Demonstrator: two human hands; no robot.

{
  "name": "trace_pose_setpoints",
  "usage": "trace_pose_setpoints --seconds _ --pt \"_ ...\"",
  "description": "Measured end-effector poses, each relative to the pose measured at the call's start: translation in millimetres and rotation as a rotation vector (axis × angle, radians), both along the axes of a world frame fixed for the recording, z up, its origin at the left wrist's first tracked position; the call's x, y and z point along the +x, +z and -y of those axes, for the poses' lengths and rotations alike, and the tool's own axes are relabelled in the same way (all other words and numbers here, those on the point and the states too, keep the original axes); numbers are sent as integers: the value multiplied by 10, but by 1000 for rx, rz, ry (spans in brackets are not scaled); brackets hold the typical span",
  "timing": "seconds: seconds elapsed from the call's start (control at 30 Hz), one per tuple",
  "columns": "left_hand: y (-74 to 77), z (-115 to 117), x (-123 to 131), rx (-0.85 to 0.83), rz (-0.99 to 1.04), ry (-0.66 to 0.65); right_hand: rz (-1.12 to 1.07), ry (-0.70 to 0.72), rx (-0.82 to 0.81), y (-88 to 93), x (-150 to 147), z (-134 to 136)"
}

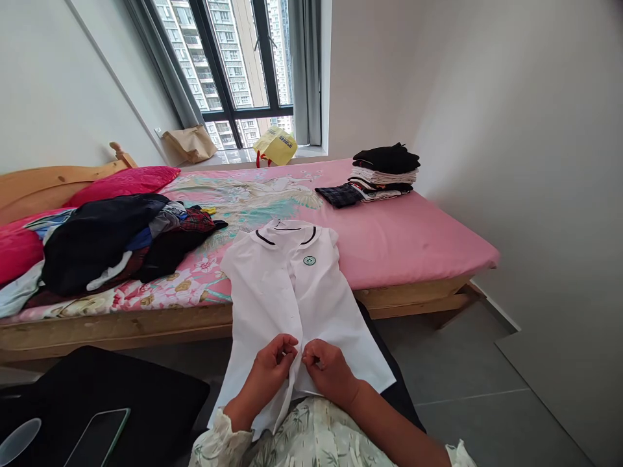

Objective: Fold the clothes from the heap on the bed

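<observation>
A white short-sleeved shirt (318, 305) lies spread front side up, its collar end on the bed and its lower part hanging toward my lap. Dark stripes edge the collar, and a round green badge (309, 261) sits on the chest. At the lower front opening, my left hand (276, 363) is closed in a pinch on the placket edge. Close beside it, my right hand (331, 371) also pinches the shirt front, fingertips near those of the left. Any button between the fingers is hidden.
A rumpled clothes heap (107, 240) covers the left of the bed (413, 240). Folded clothes (384, 172) are stacked at the back right. A phone (97, 438) and a translucent cup (19, 441) rest on a black surface at lower left. Bags (275, 146) stand by the window.
</observation>
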State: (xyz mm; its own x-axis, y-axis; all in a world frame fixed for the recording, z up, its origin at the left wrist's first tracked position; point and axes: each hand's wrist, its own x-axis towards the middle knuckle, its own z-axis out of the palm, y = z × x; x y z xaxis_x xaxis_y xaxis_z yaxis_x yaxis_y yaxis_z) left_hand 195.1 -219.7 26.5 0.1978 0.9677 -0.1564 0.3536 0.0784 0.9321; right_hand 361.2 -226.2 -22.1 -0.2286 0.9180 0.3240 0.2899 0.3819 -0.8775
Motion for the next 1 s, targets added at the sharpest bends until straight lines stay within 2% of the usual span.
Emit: trace_pose_setpoints --seconds 0.13,0.33,0.5,0.67,0.77,1.0 --pt "38 -36 -6 -91 42 -51 -18 10 -10 -14 -7 -4" --pt "61 -95 30 60 -118 -130 -32 11 -21 -23 -10 -18" --pt "55 -103 84 114 -184 -168 -64 11 -33 -22 -21 -22" --pt "32 -92 97 157 -208 -166 -178 -28 -188 -105 -55 -22" --pt "-31 -79 91 172 -228 -157 -260 -63 -309 -145 -78 -27" --pt "-194 -25 115 209 -270 -98 -258 -118 -471 -126 -121 -59"
